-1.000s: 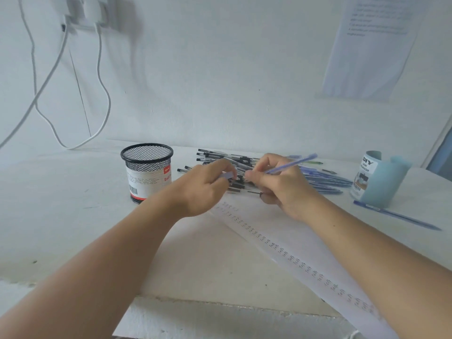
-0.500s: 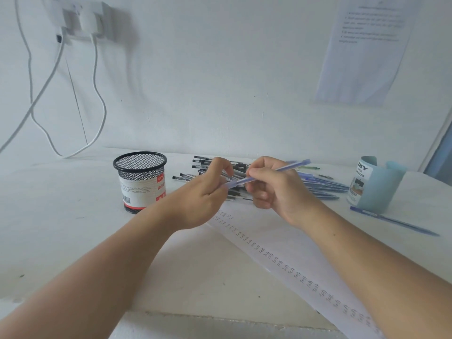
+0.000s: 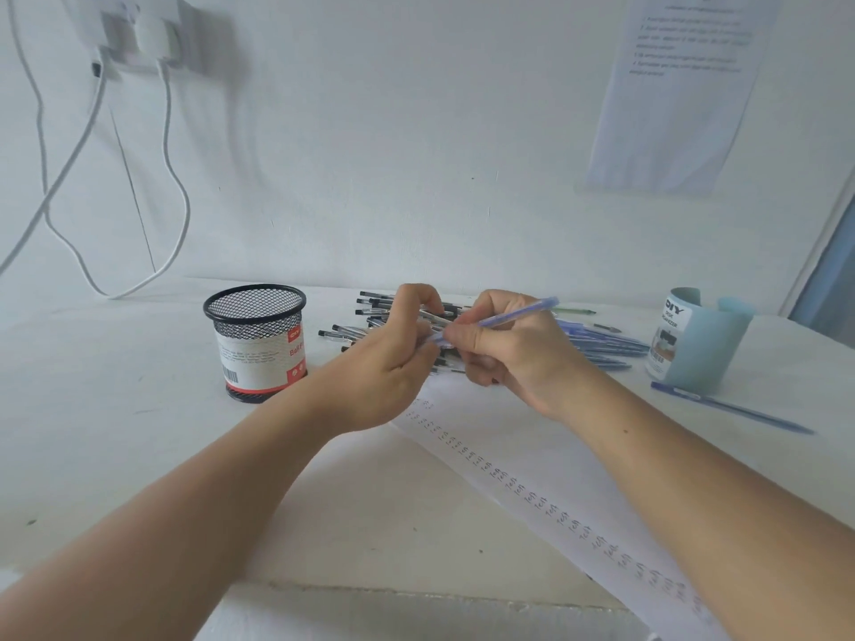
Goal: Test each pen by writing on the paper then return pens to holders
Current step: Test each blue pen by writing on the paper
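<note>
A blue pen (image 3: 518, 315) is gripped in my right hand (image 3: 518, 353), its back end pointing up and right. My left hand (image 3: 393, 363) pinches the pen's near end, where a cap or tip sits between thumb and fingers. Both hands hover above a white paper sheet (image 3: 532, 460) with a long row of small written marks. Behind the hands lies a pile of black-capped pens (image 3: 370, 312) and a pile of blue pens (image 3: 601, 344). A black mesh holder (image 3: 257, 340) stands at the left, a light-blue holder (image 3: 698, 340) at the right.
One blue pen (image 3: 731, 407) lies alone on the table in front of the light-blue holder. White cables (image 3: 176, 192) hang from a wall socket at the upper left. A printed sheet (image 3: 671, 94) is stuck on the wall. The table's front edge (image 3: 416, 594) runs below my forearms.
Both hands have risen a little above the pen piles with the blue pen between them. My left hand's grip on the pen's near end has stayed.
</note>
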A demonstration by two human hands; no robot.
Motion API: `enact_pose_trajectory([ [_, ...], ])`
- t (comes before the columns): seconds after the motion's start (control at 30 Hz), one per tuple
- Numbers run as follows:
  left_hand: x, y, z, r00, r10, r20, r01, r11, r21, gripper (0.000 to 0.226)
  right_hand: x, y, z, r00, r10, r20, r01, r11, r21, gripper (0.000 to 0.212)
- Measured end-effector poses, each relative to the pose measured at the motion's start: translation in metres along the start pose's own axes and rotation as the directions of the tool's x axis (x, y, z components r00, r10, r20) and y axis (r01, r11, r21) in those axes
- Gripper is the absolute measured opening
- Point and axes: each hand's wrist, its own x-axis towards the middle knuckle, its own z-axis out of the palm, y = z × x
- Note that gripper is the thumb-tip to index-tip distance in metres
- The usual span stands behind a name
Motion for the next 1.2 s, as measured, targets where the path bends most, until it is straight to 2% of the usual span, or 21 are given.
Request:
enact_pose_trajectory([
  [0.07, 0.001, -0.006, 0.001, 0.999, -0.043, 0.006, 0.043, 0.998, 0.04, 0.041, -0.002, -0.01, -0.011, 0.998, -0.038, -0.057, 0.034, 0.997, -0.066, 0.011],
  [0.13, 0.0, -0.017, -0.002, 0.992, -0.129, 0.013, 0.125, 0.976, 0.176, 0.055, 0.0, -0.023, -0.035, 0.979, -0.082, -0.186, 0.059, 0.991, -0.123, 0.009],
  [0.2, -0.003, -0.03, -0.008, 0.981, -0.194, 0.014, 0.176, 0.92, 0.351, 0.041, -0.001, -0.036, -0.064, 0.947, -0.145, -0.285, 0.018, 0.914, -0.406, 0.009],
  [0.23, -0.004, -0.034, -0.01, 0.977, -0.212, 0.017, 0.188, 0.899, 0.395, 0.028, -0.003, -0.04, -0.079, 0.942, -0.176, -0.287, -0.037, 0.793, -0.608, 0.01],
  [0.3, -0.006, -0.037, -0.011, 0.975, -0.222, 0.019, 0.196, 0.895, 0.4, 0.009, -0.014, -0.04, -0.11, 0.966, -0.128, -0.223, -0.16, 0.378, -0.912, 0.011],
  [0.37, -0.006, -0.034, -0.01, 0.976, -0.217, 0.011, 0.197, 0.903, 0.381, 0.007, -0.032, -0.037, -0.13, 0.972, 0.011, -0.235, -0.234, -0.06, -0.97, 0.013],
  [0.4, -0.006, -0.032, -0.009, 0.976, -0.218, 0.01, 0.198, 0.904, 0.379, 0.007, -0.042, -0.035, -0.136, 0.965, 0.062, -0.255, -0.236, -0.212, -0.948, 0.018],
  [0.43, -0.006, -0.03, -0.009, 0.975, -0.221, 0.012, 0.2, 0.903, 0.381, 0.007, -0.052, -0.033, -0.14, 0.956, 0.102, -0.277, -0.237, -0.294, -0.926, 0.024],
  [0.47, -0.006, -0.029, -0.009, 0.975, -0.223, 0.013, 0.201, 0.901, 0.384, 0.007, -0.061, -0.031, -0.142, 0.95, 0.122, -0.289, -0.235, -0.33, -0.914, 0.027],
  [0.73, -0.007, -0.03, -0.014, 0.966, -0.259, 0.003, 0.239, 0.894, 0.378, 0.011, -0.081, -0.015, -0.155, 0.948, 0.085, -0.306, -0.257, -0.361, -0.896, 0.02],
  [0.87, -0.008, -0.029, -0.018, 0.959, -0.283, -0.002, 0.262, 0.886, 0.382, 0.009, -0.057, -0.008, -0.147, 0.969, 0.003, -0.247, -0.24, -0.233, -0.942, 0.019],
  [0.97, -0.008, -0.028, -0.02, 0.954, -0.3, -0.006, 0.279, 0.882, 0.38, 0.009, -0.031, 0.003, -0.129, 0.981, 0.047, -0.186, -0.179, -0.124, -0.976, 0.025],
  [1.1, -0.008, -0.028, -0.021, 0.952, -0.307, -0.006, 0.287, 0.883, 0.371, 0.009, -0.006, 0.016, -0.118, 0.987, 0.09, -0.13, -0.122, -0.087, -0.989, 0.03],
  [1.2, -0.008, -0.028, -0.021, 0.952, -0.306, 0.001, 0.283, 0.884, 0.372, 0.01, -0.001, 0.02, -0.118, 0.992, 0.05, -0.117, -0.114, -0.059, -0.992, 0.022],
])
